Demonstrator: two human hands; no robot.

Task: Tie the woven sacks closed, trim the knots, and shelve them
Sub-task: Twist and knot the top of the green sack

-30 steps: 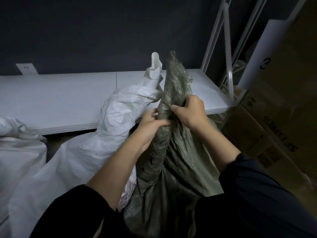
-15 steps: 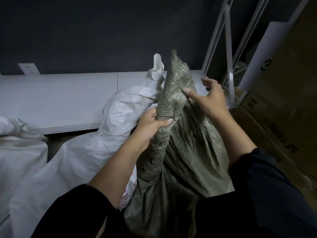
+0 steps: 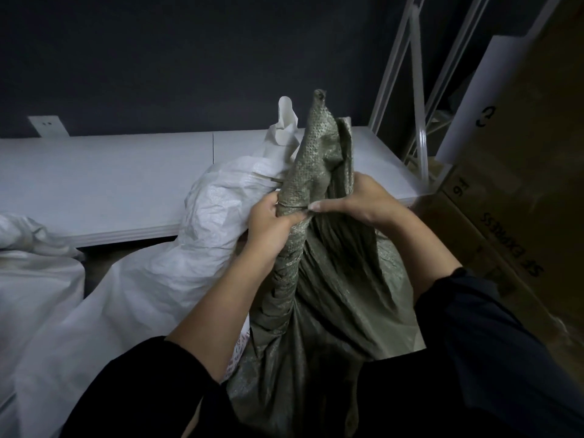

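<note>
Lead: olive-green woven plastic sack (image 3: 331, 311), where is it?

Floor: upright between the person's forearms, in front of the low white shelf board (image 3: 110, 184). Not shelved. Base out of view. Mouth gathered into a twisted neck, loose end pointing up.

Lead: grips?

Floor: left grip (image 3: 268, 222) wrapped round the twisted neck. Right grip (image 3: 357, 200) closed on the loose fold beside it, thumb laid across the neck toward the left one. Both hold the green sack, nothing else.

Lead: tie? cutter?

Floor: no cord, knot or scissors visible. My read: gathering stage, knot not started.

Lead: risks?

Floor:
1) The weave looks slick and springy. If the left grip eases while the right shifts on its fold, the twist likely unwinds and the mouth opens.
2) The right-hand fold sits outside the neck. Tie now and it probably leaves a gap.
3) The crumpled white woven sack (image 3: 177, 279) touches the green one on its left. A hard pull could drag or tip both.

Lead: surroundings?

Floor: second white sack (image 3: 31, 279) far left. Brown cardboard boxes (image 3: 521, 216) close on the right. White metal rack frame (image 3: 417, 90) at the shelf's right end. Little room on that side for the lift to the shelf. Catching a box corner is plausible.
</note>
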